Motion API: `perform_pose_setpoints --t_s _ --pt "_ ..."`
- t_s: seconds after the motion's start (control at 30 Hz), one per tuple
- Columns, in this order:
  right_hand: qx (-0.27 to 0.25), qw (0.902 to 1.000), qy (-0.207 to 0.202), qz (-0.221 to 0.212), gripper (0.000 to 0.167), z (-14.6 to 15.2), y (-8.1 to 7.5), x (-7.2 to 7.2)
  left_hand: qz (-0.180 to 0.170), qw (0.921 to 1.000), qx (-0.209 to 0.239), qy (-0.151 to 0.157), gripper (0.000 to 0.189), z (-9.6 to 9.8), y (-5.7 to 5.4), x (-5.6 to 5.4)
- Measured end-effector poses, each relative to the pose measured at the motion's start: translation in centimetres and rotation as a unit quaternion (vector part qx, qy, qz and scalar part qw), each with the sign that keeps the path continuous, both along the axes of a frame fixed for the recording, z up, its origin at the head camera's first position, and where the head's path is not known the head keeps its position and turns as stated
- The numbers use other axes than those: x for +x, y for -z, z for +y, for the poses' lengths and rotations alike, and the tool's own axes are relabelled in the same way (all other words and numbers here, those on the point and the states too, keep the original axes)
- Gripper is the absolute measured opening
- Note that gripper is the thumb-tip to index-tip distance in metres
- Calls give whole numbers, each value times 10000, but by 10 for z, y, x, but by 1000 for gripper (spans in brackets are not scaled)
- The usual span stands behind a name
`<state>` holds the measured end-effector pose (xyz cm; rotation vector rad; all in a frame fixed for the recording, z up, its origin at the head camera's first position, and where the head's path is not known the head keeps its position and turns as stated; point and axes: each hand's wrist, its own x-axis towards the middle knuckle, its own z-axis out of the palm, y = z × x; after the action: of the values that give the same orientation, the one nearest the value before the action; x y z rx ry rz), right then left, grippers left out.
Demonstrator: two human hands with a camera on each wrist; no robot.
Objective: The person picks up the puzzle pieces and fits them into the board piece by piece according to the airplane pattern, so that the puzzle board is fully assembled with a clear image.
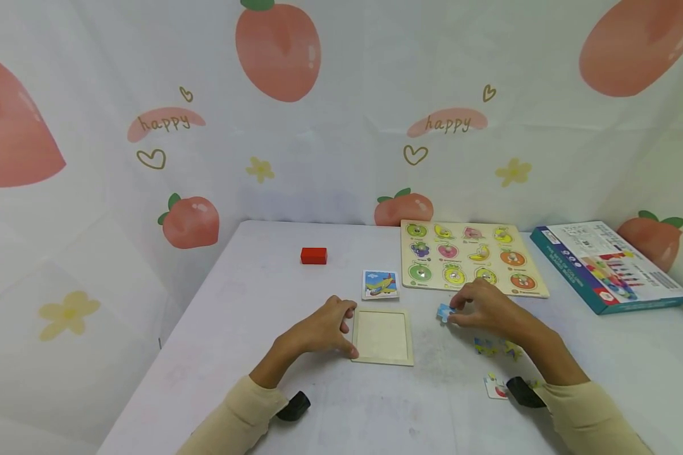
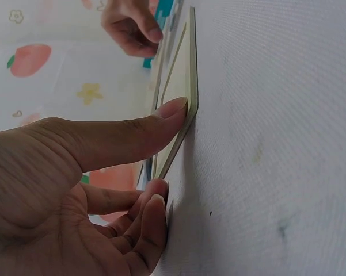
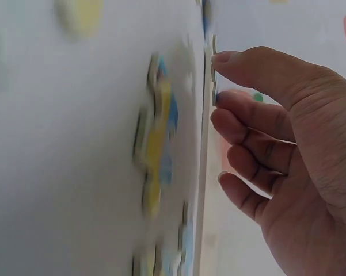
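Note:
A light blue jigsaw piece (image 1: 444, 313) is pinched between the thumb and fingers of my right hand (image 1: 484, 309), just off the table right of a square wooden puzzle tray (image 1: 382, 336). In the right wrist view the thin piece (image 3: 214, 60) shows edge-on at the thumb tip. My left hand (image 1: 324, 325) holds the tray by its left side, thumb at the near corner, as the left wrist view shows with the thumb (image 2: 171, 109) on the rim. Behind the tray lies a square airplane picture (image 1: 381, 285). Yellow-and-blue jigsaw pieces (image 1: 484, 345) lie below my right forearm.
A fruit peg board (image 1: 472, 292) lies beyond my right hand. Farther right is a teal-edged boxed set (image 1: 609, 268). A red block (image 1: 313, 256) sits at the back left. A small white picture piece (image 1: 495, 388) lies near my right sleeve.

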<state>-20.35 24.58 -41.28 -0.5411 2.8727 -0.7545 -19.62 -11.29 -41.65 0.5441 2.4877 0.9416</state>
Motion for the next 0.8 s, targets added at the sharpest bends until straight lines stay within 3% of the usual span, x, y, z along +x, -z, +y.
perform_pose_setpoints --t_s 0.5,0.8 --pt "-82 9967 -773 219 16 -61 2 -16 -19 10000 -18 -10 84 -2 -3 0" --pt "1 9929 -1143 319 19 -98 6 -25 -10 9997 257 -9 79 -7 -2 -6"
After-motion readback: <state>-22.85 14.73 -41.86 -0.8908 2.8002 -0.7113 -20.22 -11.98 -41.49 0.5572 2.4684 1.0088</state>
